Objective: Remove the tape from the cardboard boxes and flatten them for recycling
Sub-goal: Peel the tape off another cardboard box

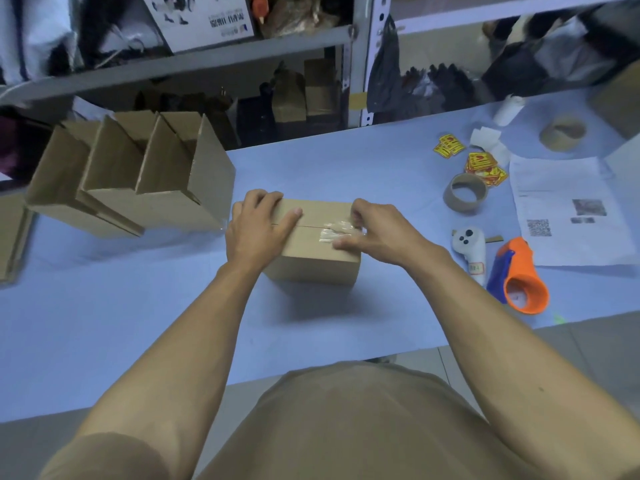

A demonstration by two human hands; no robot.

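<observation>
Left hand (pixel 258 226) flat on box (pixel 313 258), right hand (pixel 374 230) pinching tape (pixel 334 233)

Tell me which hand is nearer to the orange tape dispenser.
Right. The right hand pinches tape on the box, on the side toward the orange tape dispenser; the left hand presses the box's far side.

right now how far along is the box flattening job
Done, apparently: opened boxes lean together at the table's far left. In hand: the left hand steadies a closed box while the right hand peels crumpled clear tape off its top seam. Left: finish the tape, then flatten this box.
</observation>
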